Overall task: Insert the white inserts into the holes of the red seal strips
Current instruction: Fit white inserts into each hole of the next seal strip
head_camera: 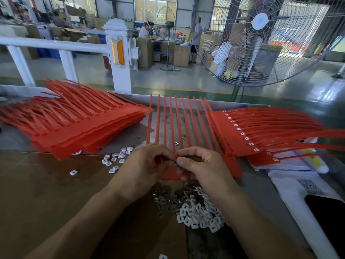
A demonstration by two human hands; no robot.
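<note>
At frame centre, our left hand (147, 163) and right hand (199, 165) both pinch the red seal strip (170, 173). We judge the white insert, hidden under our fingertips, should sit square before pressing.

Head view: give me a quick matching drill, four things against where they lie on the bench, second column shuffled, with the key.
Things:
1. Stack of red seal strips without inserts
2. Fanned strips with white inserts fitted
3. Big pile of white inserts
4. Strip set being worked

Places:
A. Centre, gripped by both hands
B. Far left
C. Near edge, below the right hand
D. Right side

Pairs: 1-B, 2-D, 3-C, 4-A
</note>
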